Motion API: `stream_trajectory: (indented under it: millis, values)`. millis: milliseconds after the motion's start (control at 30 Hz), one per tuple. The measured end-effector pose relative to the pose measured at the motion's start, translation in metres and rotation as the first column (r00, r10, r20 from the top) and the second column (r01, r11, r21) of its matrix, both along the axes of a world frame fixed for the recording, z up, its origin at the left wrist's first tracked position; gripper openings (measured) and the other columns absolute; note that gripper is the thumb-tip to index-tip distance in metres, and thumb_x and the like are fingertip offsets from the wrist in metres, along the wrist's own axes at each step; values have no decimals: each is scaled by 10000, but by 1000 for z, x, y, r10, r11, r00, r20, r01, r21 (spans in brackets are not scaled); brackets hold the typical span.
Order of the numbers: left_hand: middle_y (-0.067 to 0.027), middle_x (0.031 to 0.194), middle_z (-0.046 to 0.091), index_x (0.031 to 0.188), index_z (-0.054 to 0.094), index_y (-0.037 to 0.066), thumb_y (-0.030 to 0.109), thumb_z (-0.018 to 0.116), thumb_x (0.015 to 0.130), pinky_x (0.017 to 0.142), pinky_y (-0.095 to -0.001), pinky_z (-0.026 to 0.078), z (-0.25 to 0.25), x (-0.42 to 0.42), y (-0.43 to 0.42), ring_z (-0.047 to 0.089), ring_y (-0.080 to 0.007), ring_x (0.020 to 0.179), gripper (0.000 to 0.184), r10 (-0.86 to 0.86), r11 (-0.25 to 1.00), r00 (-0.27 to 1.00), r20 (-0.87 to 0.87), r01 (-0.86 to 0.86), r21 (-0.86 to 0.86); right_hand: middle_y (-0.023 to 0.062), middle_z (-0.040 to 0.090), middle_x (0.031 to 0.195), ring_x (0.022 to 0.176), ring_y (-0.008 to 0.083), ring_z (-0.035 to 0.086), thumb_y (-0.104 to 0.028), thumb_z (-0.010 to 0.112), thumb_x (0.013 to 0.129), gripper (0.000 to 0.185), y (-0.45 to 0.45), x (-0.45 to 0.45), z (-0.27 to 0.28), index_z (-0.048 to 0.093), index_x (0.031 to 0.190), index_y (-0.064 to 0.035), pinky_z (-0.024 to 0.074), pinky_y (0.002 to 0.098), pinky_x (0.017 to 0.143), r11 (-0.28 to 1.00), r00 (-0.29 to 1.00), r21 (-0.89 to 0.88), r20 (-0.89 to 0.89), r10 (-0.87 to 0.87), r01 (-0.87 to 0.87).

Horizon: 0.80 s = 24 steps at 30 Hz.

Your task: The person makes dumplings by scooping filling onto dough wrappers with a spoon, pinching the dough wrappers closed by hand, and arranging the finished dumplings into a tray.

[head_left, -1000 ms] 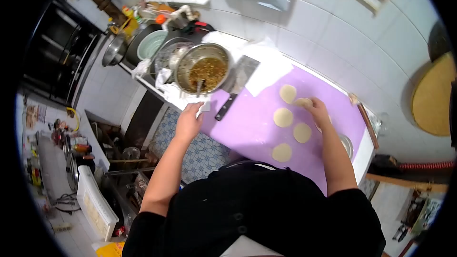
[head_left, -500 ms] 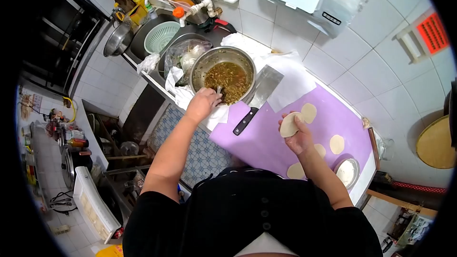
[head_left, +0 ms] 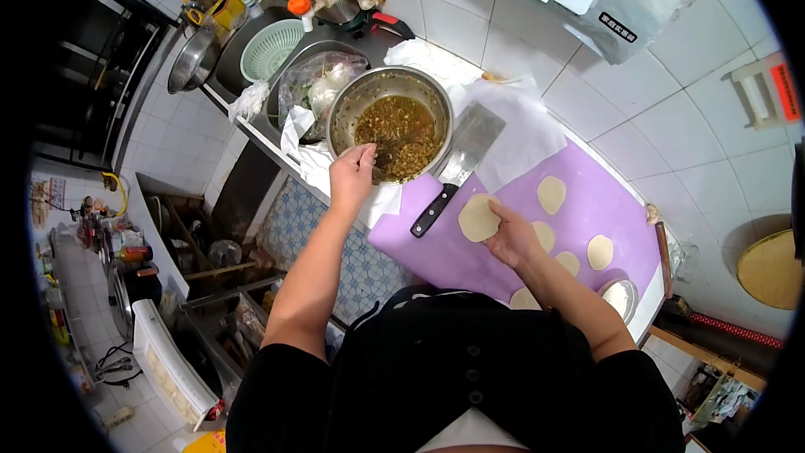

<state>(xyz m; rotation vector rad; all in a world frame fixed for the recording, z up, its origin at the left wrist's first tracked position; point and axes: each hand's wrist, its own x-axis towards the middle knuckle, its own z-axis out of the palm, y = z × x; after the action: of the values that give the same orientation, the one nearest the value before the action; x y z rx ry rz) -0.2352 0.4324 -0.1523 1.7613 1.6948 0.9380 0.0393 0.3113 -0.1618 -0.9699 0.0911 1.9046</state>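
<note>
My left hand point(head_left: 352, 176) is closed at the near-left rim of a steel bowl point(head_left: 339, 124). Its fingers pinch a spoon, mostly hidden by the hand and the filling. Brown-green minced filling point(head_left: 402, 130) lies in the bowl with some liquid. Over the purple mat point(head_left: 470, 273), my right hand point(head_left: 513, 239) grips a round, pale dough wrapper point(head_left: 479, 217) by its right edge, thumb on top. A cleaver point(head_left: 459, 169) with a black handle lies between the bowl and this wrapper. Other wrappers, one of them a far wrapper point(head_left: 551, 195), rest flat on the mat.
A small bowl of white flour point(head_left: 619, 298) stands at the mat's right end, close to my right forearm. Left of the steel bowl are a plastic bag point(head_left: 312, 88) and a sink with a green colander point(head_left: 272, 50). White paper point(head_left: 520, 147) lies behind the cleaver.
My right hand has moved left with the wrapper, which now shows more of its flat face. My left hand has shifted slightly left and up at the bowl's rim.
</note>
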Motion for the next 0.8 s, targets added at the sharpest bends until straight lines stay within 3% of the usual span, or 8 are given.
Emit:
stream_trajectory:
  millis: [67,167,267,367,467,667,800]
  values:
    - [-156,856,669,966,686,2,163,582,903,722,-337,514,-1,-1,-5,655,-287,763,201,-10,1000,999,44,10,-4,132,572,1196,1088,233,585,-194,432,992,340,7,-2,6,473,1239,36,485,378,949,1000,1000,25,19,18,-19]
    - [-154,881,668,966,682,-4,137,573,910,725,-328,513,10,3,-21,657,-273,772,187,-170,961,984,-61,179,212,123,579,1179,1076,222,590,-203,428,995,337,15,-5,10,474,1232,32,489,360,943,995,998,74,2,66,-66]
    - [-124,864,665,967,684,-6,127,580,913,718,-308,502,7,1,-30,632,-200,761,177,-269,895,946,-181,315,316,119,584,1166,1063,217,596,-207,423,998,340,23,-11,13,473,1234,32,492,352,936,994,998,83,-22,67,-65]
    - [-95,819,660,972,676,-23,133,564,935,703,-295,511,5,4,-35,621,-175,712,196,-116,988,993,-8,116,100,123,583,1166,1060,217,597,-210,419,1000,345,30,-16,11,470,1240,34,489,358,943,994,997,91,-40,63,-59]
    - [-79,789,653,982,656,-51,144,540,959,661,-268,515,-18,0,-24,609,-139,670,228,113,985,908,403,-49,-165,134,581,1164,1062,228,594,-212,419,1001,347,36,-22,20,468,1237,38,486,364,946,991,997,117,-35,70,-65]
    - [-76,758,633,984,630,-54,158,545,962,610,-247,525,-22,-5,-12,596,-125,636,229,344,918,728,593,-130,-374,143,578,1165,1060,240,590,-212,406,1002,343,49,-31,21,474,1224,41,483,369,941,992,998,119,-23,55,-52]
    - [-62,737,619,974,633,-56,152,551,959,568,-234,518,-22,-9,-10,580,-106,600,225,395,910,660,639,-184,-372,140,579,1158,1057,235,589,-207,401,1003,337,55,-35,24,479,1218,40,478,368,947,988,998,146,-27,54,-50]
